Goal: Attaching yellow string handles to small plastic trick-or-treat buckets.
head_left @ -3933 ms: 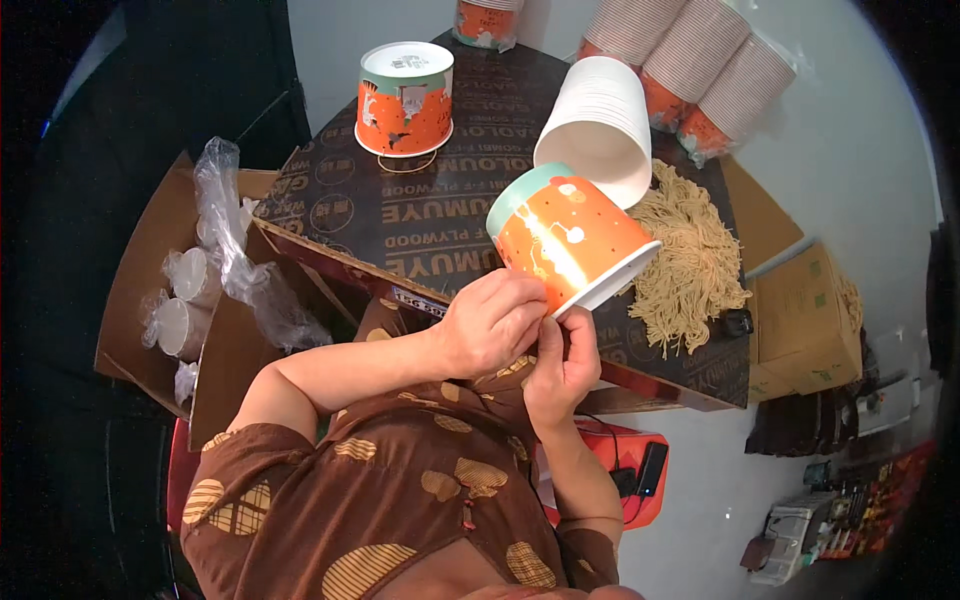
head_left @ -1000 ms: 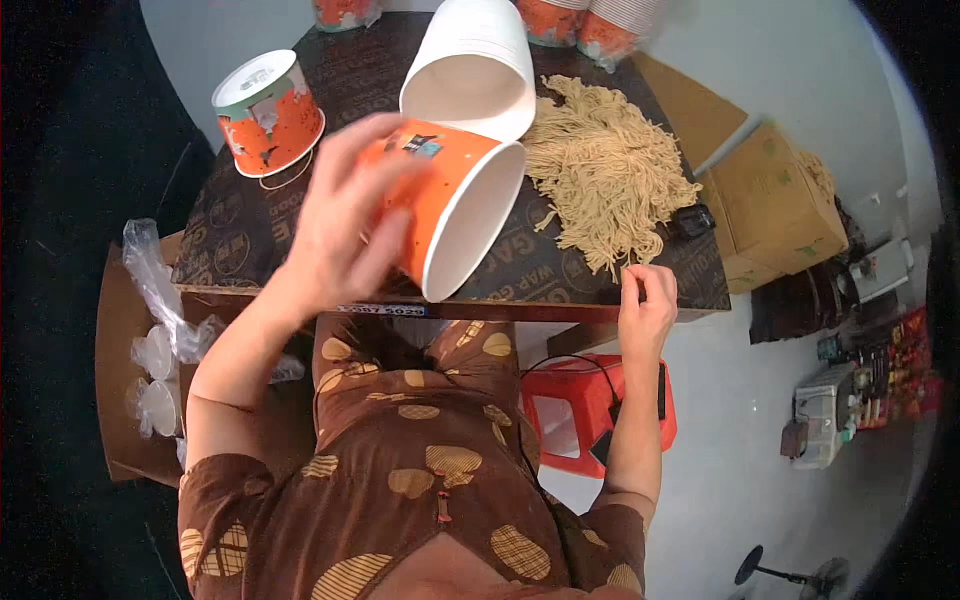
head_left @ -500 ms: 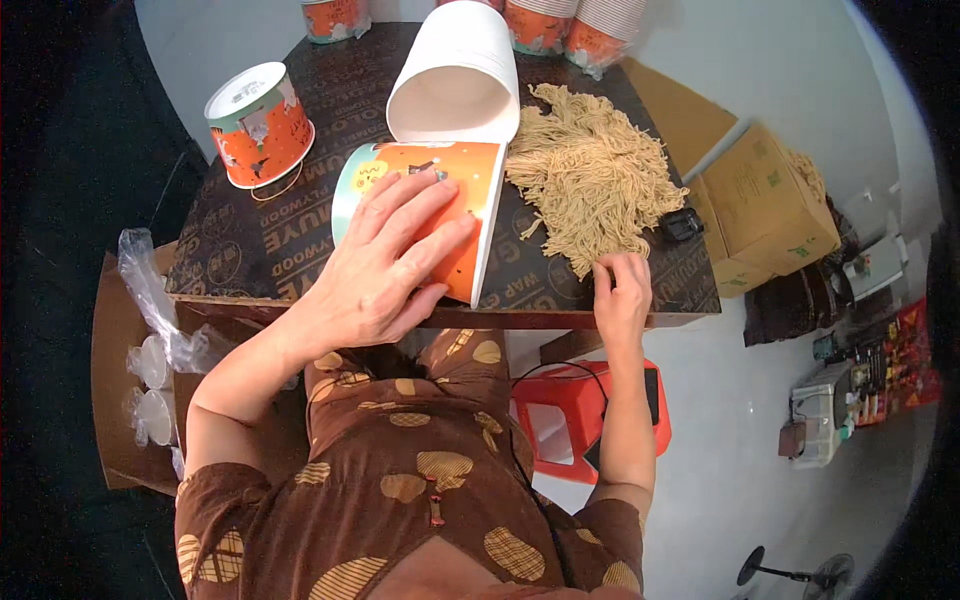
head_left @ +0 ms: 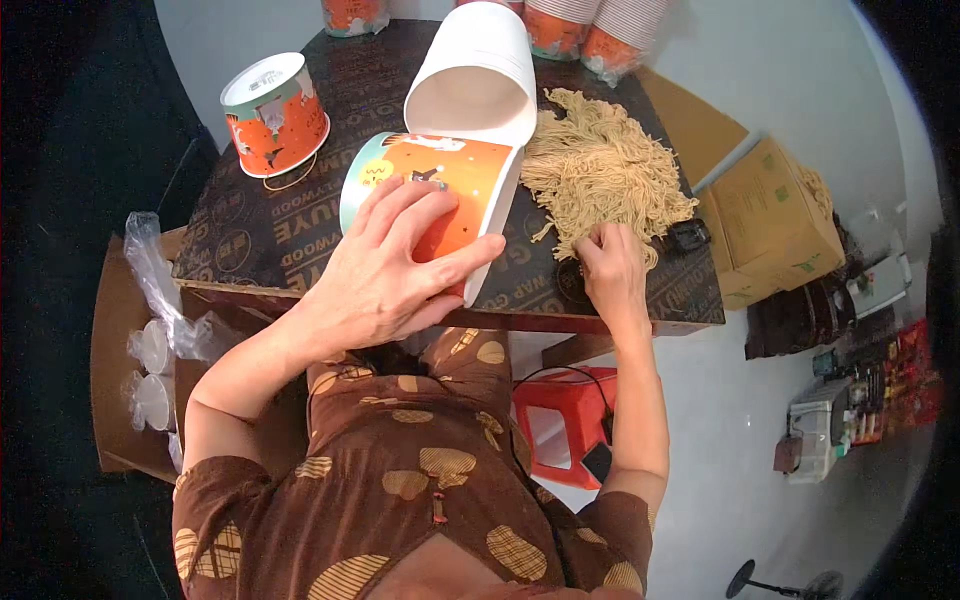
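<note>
An orange paper tub (head_left: 480,180) with a green base band and cartoon prints lies on its side at the table's near edge. My left hand (head_left: 380,275) grips it from above, the thumb along its white rim, which faces right. Beside it spreads a loose heap of tan cords (head_left: 610,170). My right hand (head_left: 618,275) is closed at the heap's near edge, fingertips pinched on cord ends. A stack of white paper tubs (head_left: 485,50) lies behind the orange tub, its mouth facing me. What is inside the orange tub is hidden.
An upside-down orange tub (head_left: 275,130) with a cord loop at its rim stands on the dark table (head_left: 330,190). Stacked tubs (head_left: 620,40) line the back. A cardboard box (head_left: 775,220) stands right; another (head_left: 110,400) holds plastic-wrapped items lower left. A red stool (head_left: 555,425) is below.
My right hand has moved inward and its fingers now press into the cord heap's near edge. My left thumb has shifted up onto the tub's rim. The whole view has shifted slightly.
</note>
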